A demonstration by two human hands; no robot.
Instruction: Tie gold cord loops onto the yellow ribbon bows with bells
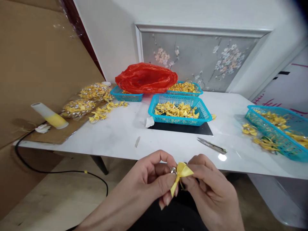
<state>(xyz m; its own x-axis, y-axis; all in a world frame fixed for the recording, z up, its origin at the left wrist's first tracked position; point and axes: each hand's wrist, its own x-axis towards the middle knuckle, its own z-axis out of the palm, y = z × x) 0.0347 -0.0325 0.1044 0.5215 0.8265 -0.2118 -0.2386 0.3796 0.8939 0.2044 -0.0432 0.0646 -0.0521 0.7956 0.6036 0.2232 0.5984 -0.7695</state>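
Note:
In front of the table's near edge, a yellow ribbon bow [181, 174] with a small silver bell [173, 170] is held between my two hands. My left hand [156, 179] is closed, its thumb and fingers pinching the bow and the bell from the left. My right hand [209, 184] is closed too, its fingertips pinching at the bow's right side, where a thin cord loop shows below. Just beyond my hands, a blue basket [180, 120] of similar yellow bows stands on a black sheet [185, 129]. Thread snips [211, 146] lie on the white table [120, 134].
A red plastic bag [144, 78] rests over blue baskets at the back. Bagged bows with bells [80, 107] lie at left on cardboard, beside a yellow-and-white roll [50, 117]. Another blue basket [264, 128] stands at right with loose bows [249, 130] near it. A black cable [48, 172] hangs lower left.

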